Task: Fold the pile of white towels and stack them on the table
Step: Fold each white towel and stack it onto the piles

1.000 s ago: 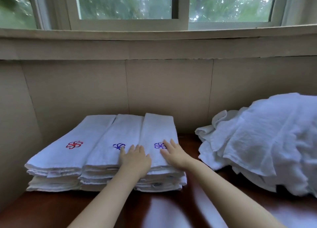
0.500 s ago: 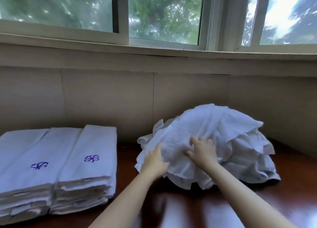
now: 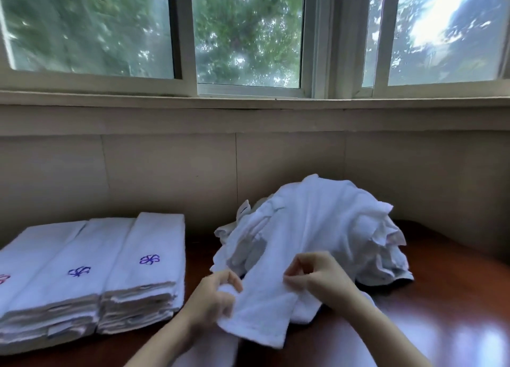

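Gleaming brown table (image 3: 441,325) beneath windows (image 3: 248,35), beige wall (image 3: 165,168).

Beige panelled wall (image 3: 171,170) — leafy windows (image 3: 248,35) above

Plain white: loose towels (image 3: 317,228) beyond the left hand (image 3: 212,297). White with purple and red flower embroidery: folded towels (image 3: 91,284) to its left. Red-brown, glossy: table (image 3: 455,297).
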